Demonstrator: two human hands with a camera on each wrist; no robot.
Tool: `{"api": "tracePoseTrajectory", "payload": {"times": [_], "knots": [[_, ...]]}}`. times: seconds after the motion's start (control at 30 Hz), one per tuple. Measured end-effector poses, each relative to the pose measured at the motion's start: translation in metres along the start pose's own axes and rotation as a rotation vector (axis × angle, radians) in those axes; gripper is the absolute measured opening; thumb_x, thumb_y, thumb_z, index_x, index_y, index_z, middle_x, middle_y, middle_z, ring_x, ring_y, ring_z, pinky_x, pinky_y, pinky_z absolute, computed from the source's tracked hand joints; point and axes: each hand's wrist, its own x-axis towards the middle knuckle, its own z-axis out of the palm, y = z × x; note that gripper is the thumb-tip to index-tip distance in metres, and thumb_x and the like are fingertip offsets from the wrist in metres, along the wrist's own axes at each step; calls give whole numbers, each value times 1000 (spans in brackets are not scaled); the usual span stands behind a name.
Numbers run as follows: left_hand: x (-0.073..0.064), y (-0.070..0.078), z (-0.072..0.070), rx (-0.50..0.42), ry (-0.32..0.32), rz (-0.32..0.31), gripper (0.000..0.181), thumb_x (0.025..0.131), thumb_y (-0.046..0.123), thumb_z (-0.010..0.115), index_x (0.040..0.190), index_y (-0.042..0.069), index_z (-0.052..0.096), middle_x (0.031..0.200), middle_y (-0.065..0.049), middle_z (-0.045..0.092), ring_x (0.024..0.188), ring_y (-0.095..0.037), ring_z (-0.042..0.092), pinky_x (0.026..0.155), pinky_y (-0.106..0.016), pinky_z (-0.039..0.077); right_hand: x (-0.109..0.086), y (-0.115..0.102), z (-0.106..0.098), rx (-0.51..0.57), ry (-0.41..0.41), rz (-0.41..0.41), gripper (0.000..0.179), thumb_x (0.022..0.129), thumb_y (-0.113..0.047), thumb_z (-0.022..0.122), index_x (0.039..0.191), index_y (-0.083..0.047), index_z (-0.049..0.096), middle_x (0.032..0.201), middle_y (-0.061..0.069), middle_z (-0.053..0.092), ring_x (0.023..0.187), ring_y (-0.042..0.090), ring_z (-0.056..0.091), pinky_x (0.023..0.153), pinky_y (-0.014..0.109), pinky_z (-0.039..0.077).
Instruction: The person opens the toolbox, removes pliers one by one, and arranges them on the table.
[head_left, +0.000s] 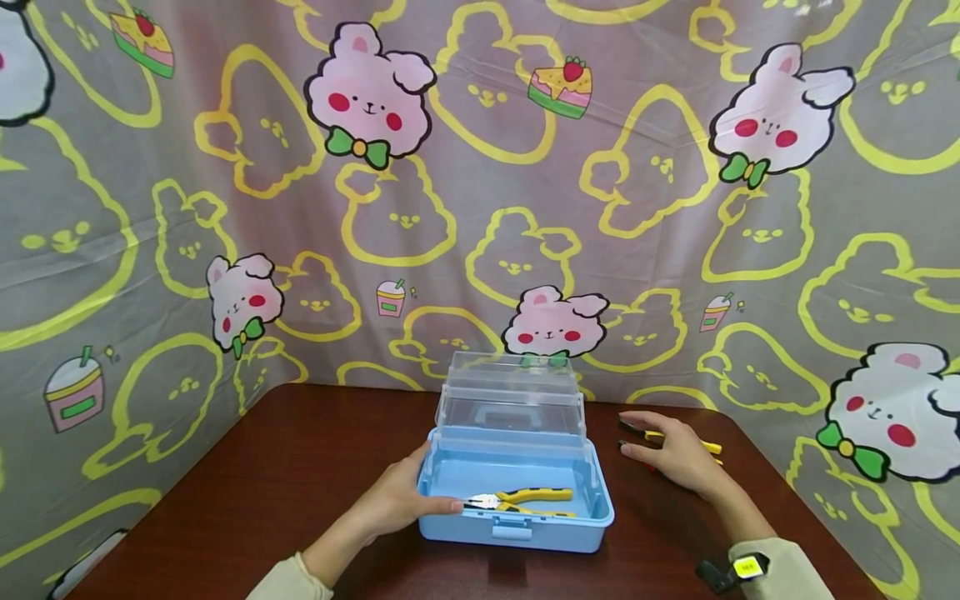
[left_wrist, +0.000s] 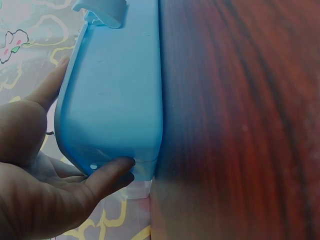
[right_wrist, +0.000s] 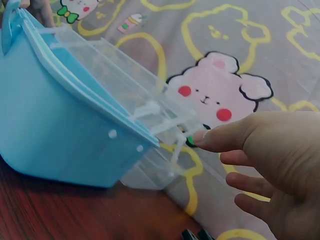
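A light blue toolbox (head_left: 517,533) stands on the table with its clear lid (head_left: 517,408) raised at the back. Inside lies a pair of pliers (head_left: 536,495) with yellow and black handles. My left hand (head_left: 401,500) holds the toolbox at its left side, the thumb by the front rim. In the left wrist view, the left hand's fingers (left_wrist: 112,172) rest against the blue wall. To the right of the toolbox, my right hand (head_left: 678,454) hovers with fingers apart, holding nothing visible. Beneath it are yellow-handled tools (head_left: 708,447), partly hidden by the hand.
The dark red-brown table (head_left: 300,467) carries the toolbox and tools. A grey curtain (head_left: 300,217) with cartoon bears surrounds it at the back and sides. A front latch (head_left: 512,530) juts from the toolbox. A black device (head_left: 731,573) is strapped at my right wrist.
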Motion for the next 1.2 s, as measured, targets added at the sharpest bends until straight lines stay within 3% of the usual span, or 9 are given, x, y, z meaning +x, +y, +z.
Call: {"api": "tracePoseTrajectory", "payload": {"times": [0.37, 0.7, 0.93, 1.2], "knots": [[-2, -1, -3, 6, -3, -1, 116, 78, 44, 92, 161, -2, 25, 155, -23, 43, 131, -36, 51, 105, -61, 42, 3, -28, 16, 120, -48, -8, 50, 89, -18, 84, 133, -3, 66, 129, 15, 66, 117, 40, 61, 96, 58, 50], [-1, -1, -3, 11, -2, -9, 117, 77, 46, 92, 161, -2, 26, 155, -22, 44, 131, -37, 51, 105, -62, 42, 4, -51, 22, 94, -65, -109, 52, 87, -16, 86, 133, -3, 67, 126, 10, 68, 110, 36, 64, 92, 51, 55], [1, -2, -3, 15, 7, -8, 116, 78, 46, 91, 162, 0, 26, 154, -21, 46, 128, -36, 53, 103, -61, 44, 8, -62, 32, 121, -126, -179, 52, 88, -15, 85, 135, -7, 66, 129, 10, 68, 108, 29, 67, 92, 49, 55], [3, -2, 1, 7, 0, -9, 116, 78, 45, 92, 162, -1, 26, 154, -22, 45, 127, -35, 53, 102, -60, 45, 10, -75, 41, 51, -189, -258, 52, 88, -24, 86, 134, -9, 68, 124, 5, 71, 108, 27, 67, 80, 43, 57]]}}
